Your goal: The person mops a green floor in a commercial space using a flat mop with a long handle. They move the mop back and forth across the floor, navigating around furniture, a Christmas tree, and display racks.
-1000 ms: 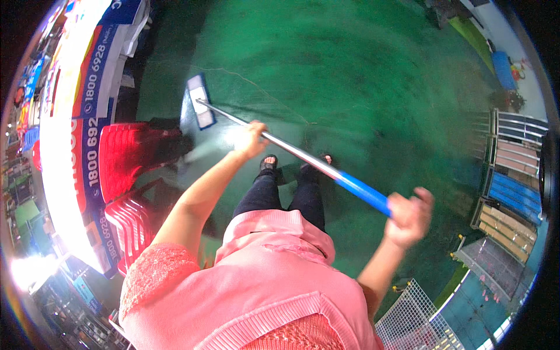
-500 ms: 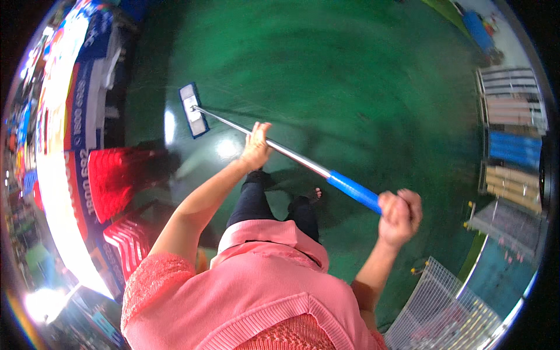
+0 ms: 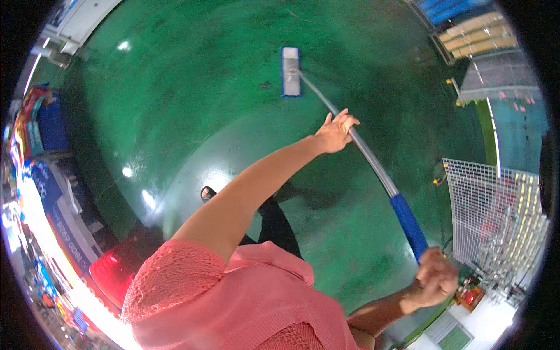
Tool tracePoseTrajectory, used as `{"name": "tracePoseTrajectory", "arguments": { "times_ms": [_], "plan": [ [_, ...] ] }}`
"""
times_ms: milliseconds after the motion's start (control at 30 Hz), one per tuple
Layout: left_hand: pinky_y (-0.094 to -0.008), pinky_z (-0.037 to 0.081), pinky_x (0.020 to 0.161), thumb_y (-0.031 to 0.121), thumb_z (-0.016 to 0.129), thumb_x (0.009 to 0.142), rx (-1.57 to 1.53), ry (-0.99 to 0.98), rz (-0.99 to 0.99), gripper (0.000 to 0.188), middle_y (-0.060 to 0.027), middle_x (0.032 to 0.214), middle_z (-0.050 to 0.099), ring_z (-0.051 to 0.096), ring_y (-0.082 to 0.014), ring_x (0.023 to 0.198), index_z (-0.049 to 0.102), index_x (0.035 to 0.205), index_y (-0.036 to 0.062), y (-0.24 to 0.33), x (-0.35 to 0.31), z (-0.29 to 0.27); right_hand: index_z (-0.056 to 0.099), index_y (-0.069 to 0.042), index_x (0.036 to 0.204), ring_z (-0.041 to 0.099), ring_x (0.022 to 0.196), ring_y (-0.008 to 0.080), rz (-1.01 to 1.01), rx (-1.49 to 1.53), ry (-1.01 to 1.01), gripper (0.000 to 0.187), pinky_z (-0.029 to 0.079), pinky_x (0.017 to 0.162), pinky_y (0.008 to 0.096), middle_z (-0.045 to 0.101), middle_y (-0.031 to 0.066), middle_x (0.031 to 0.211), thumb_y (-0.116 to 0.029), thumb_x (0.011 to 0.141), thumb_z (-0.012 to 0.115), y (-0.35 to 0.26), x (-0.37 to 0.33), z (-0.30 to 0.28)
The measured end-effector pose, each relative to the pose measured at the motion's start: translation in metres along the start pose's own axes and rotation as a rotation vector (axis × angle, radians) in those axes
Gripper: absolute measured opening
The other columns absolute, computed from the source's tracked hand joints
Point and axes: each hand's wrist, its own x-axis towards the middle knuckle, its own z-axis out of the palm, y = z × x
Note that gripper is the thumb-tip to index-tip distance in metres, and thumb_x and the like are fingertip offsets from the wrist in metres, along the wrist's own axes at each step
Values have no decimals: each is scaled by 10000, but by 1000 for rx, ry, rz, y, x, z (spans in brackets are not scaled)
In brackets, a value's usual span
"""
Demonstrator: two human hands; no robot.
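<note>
A flat mop with a silver pole and a blue grip slants across the view. Its rectangular head, the mop head, is grey and white with a blue edge and lies flat on the green floor. Partway down the pole is my left hand, its thumb and fingers around the metal. My right hand, somewhat blurred, is closed round the top end of the blue grip.
On the right stand a white wire rack and tan slatted stock. Red plastic stools and a bright display counter line the left side. A white cabinet is at the far left.
The view has turned to the right. Against the picture, the mop head has moved right and farther away, and the pole stands steeper. Both hands keep their grip.
</note>
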Motion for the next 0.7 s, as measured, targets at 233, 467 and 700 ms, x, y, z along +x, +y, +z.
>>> {"name": "tracePoseTrajectory", "arguments": {
  "times_ms": [233, 467, 700],
  "plan": [
    [-579, 148, 1028, 224, 592, 770, 185, -303, -67, 355, 7, 1239, 420, 235, -241, 1298, 437, 1089, 209, 4, 92, 47, 624, -33, 634, 550, 499, 189, 182, -369, 25, 68, 485, 538, 370, 567, 45, 557, 18, 624, 580, 42, 1, 37],
    [-476, 265, 1002, 278, 618, 748, 14, -18, 244, 299, -82, 1003, 524, 487, -291, 1033, 504, 954, 93, 73, 75, 64, 338, 70, 1229, 251, 397, 70, 143, -16, 314, 455, 328, 531, 275, 279, -48, 433, -90, 816, 445, 2, 40, -115],
    [-431, 422, 777, 287, 642, 710, -167, 133, 206, 329, -127, 872, 531, 518, -331, 873, 480, 872, 51, 89, -90, 12, 119, 84, 1336, 211, 378, 38, 155, 368, -42, 559, 251, 487, 206, 270, -76, 415, -121, 900, 401, -51, 66, -160]
  ]
}}
